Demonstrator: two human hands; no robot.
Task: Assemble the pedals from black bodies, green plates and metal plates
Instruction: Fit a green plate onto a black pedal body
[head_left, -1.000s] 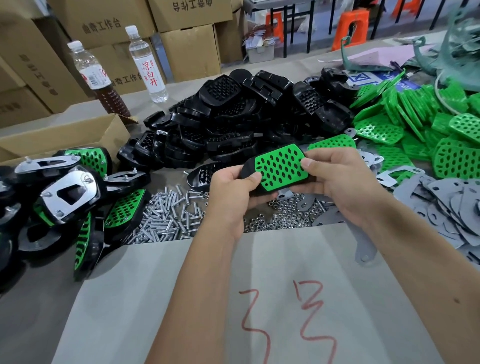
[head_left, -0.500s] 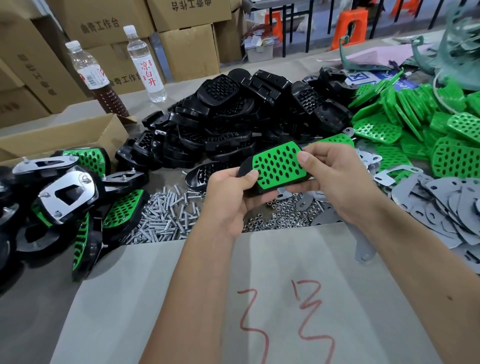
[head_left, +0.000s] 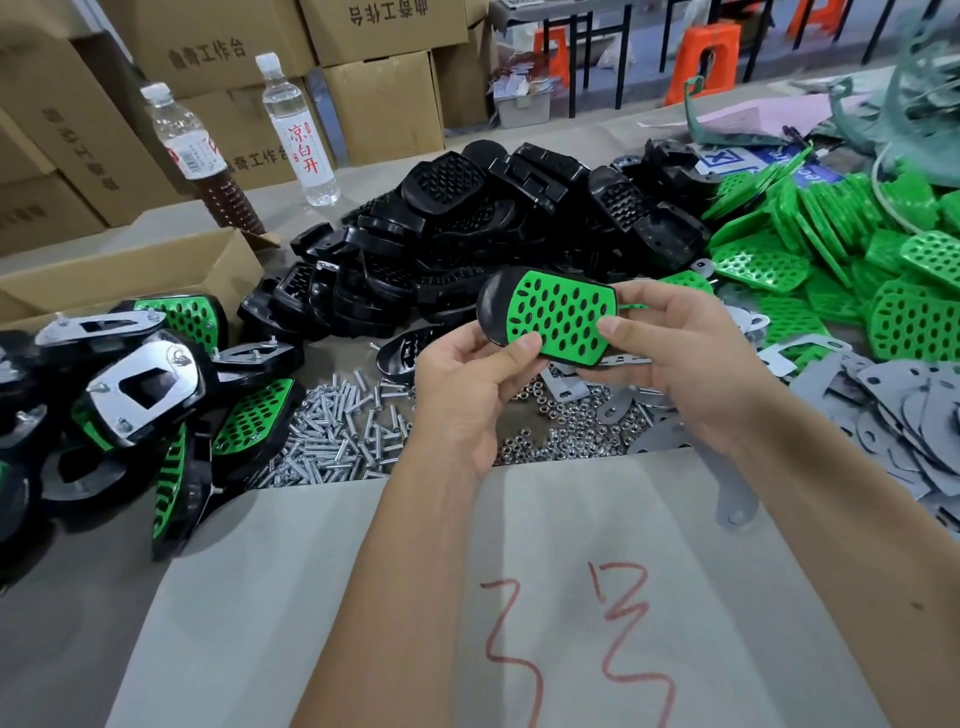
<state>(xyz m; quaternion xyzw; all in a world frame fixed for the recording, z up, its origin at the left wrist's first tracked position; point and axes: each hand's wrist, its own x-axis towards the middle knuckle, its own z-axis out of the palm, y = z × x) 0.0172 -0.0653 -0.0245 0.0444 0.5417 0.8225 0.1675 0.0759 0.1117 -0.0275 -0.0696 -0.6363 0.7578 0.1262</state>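
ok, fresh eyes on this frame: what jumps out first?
The green plate seated on a black body, held up mid-frame by the left hand and right hand. Behind it rises a heap of black bodies, with loose green plates piled at right. Finished pedals lie at left.

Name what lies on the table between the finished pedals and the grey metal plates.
Head view: loose screws, then nuts, between finished pedals and metal plates.
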